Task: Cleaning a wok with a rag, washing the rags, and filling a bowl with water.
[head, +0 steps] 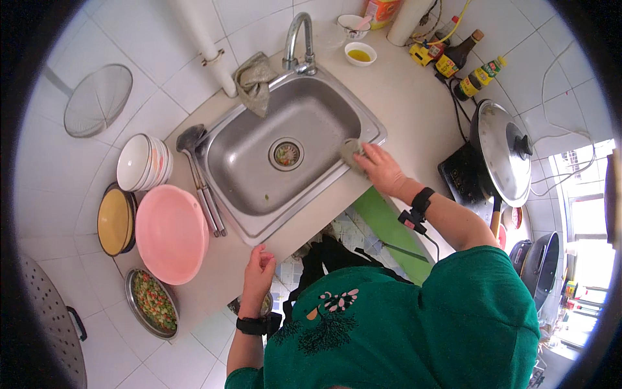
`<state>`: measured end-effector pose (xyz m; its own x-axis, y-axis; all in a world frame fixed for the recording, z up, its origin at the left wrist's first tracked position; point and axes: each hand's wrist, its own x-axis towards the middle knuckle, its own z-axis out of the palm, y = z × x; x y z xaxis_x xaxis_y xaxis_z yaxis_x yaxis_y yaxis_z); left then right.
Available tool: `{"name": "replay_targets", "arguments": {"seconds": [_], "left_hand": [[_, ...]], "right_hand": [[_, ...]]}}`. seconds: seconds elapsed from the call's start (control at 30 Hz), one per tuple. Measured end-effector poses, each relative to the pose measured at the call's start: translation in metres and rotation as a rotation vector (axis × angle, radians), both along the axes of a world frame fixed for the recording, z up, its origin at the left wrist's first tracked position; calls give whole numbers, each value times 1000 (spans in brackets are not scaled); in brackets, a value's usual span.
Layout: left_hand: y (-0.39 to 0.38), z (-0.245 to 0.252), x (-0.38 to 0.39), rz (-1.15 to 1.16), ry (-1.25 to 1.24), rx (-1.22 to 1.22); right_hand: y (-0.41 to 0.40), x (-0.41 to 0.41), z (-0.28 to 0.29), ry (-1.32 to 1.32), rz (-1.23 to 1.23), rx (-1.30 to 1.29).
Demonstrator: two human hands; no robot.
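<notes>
My right hand [381,170] presses a greyish-green cloth [354,154] onto the right front rim of the stainless-steel sink [311,104]. Part of the cloth is hidden under the fingers. At the sink's left front corner, my left hand [259,274] hovers close to the counter edge, fingers loosely curled and holding nothing. Food scraps lie in the drain strainer [286,154], and a small green bit [266,197] sits on the basin floor. A chrome faucet [300,41] rises behind the basin. Beside it, a folded cloth [255,82] hangs over the back left rim.
Left of the sink are a skimmer and spatula [199,180], stacked bowls [138,163], a pink basin [171,236] and diced vegetables in a metal dish [153,304]. A small oil bowl [360,54] and sauce bottles [457,56] stand behind. A lidded wok [503,150] sits right on an induction cooker [457,172].
</notes>
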<state>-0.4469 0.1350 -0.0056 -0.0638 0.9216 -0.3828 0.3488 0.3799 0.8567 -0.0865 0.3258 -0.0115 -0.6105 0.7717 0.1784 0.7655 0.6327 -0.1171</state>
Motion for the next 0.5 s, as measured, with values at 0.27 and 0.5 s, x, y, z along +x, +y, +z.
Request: {"name": "replay_targets", "arguments": {"seconds": [0.27, 0.5], "left_hand": [[7, -12, 26, 0, 10, 6], [24, 13, 40, 9, 91, -32]], "right_hand": [[64, 71, -32, 30, -198, -64], [147, 113, -8, 82, -701, -393]]}}
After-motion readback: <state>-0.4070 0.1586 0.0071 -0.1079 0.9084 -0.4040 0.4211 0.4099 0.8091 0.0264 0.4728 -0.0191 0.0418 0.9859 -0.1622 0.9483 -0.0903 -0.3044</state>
